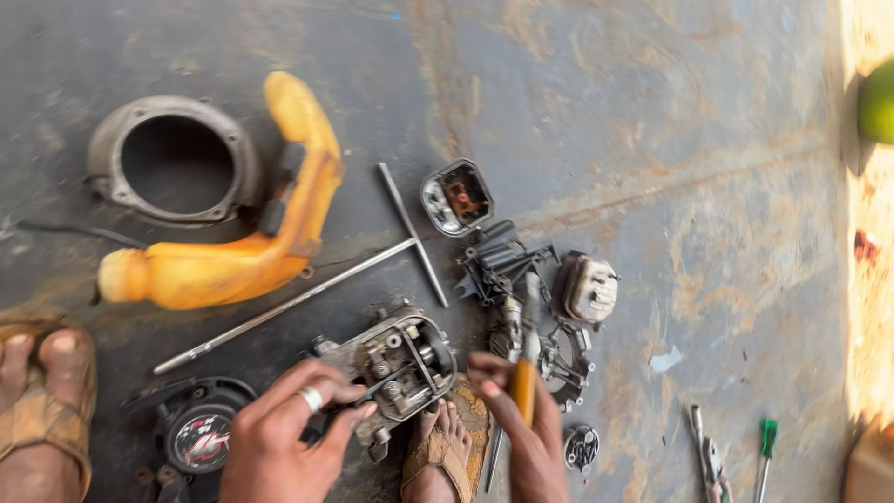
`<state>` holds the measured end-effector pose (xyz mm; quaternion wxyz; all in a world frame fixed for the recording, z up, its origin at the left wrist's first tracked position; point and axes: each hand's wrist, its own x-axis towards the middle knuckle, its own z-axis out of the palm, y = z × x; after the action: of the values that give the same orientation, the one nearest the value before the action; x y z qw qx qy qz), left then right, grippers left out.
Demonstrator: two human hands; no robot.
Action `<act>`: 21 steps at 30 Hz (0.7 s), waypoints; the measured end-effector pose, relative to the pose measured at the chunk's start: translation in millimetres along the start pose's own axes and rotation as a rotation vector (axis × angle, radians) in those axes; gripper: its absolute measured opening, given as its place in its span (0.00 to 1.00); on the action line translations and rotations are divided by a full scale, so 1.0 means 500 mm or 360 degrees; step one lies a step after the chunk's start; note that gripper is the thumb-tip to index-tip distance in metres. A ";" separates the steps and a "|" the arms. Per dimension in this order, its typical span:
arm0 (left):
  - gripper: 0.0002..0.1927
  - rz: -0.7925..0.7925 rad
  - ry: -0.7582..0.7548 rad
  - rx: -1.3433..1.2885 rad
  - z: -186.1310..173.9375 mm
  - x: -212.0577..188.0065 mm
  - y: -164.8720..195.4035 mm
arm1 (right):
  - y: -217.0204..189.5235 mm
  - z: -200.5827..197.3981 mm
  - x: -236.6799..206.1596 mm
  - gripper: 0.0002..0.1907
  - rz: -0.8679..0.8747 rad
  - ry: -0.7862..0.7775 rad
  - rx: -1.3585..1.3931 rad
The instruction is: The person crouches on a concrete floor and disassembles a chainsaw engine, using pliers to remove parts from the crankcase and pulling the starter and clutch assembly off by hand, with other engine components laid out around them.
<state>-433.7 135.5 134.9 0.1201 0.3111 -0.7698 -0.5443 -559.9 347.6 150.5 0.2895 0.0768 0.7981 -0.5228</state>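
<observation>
Head view: left hand (279, 433) fingers are clamping the engine head (396, 368), right hand (526, 428) fingers gripping a screwdriver (527, 359); its tip, likely, risks slipping toward the sandalled foot (445, 447).

Soft shade, overexposed sunlight at right edge, slight blur.
</observation>
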 end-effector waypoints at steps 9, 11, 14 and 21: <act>0.10 -0.0249 0.0060 0.0208 0.078 -0.048 -0.081 | 0.144 0.050 0.003 0.07 0.0049 -0.0224 0.0312; 0.12 -0.0284 0.0037 0.0208 -0.015 -0.090 -0.117 | 0.190 0.102 -0.056 0.07 0.0158 -0.0203 0.0401; 0.12 -0.0141 0.0039 0.0121 -0.033 -0.077 -0.123 | 0.246 0.102 -0.072 0.09 0.0177 -0.0257 0.0639; 0.15 -0.0083 0.0074 -0.0007 -0.015 -0.069 -0.133 | 0.407 0.053 -0.104 0.17 0.0540 -0.0414 0.0963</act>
<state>-379.8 136.8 82.4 0.1243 0.3433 -0.7572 -0.5416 -420.8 423.5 10.3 0.4353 0.2229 0.5397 -0.6852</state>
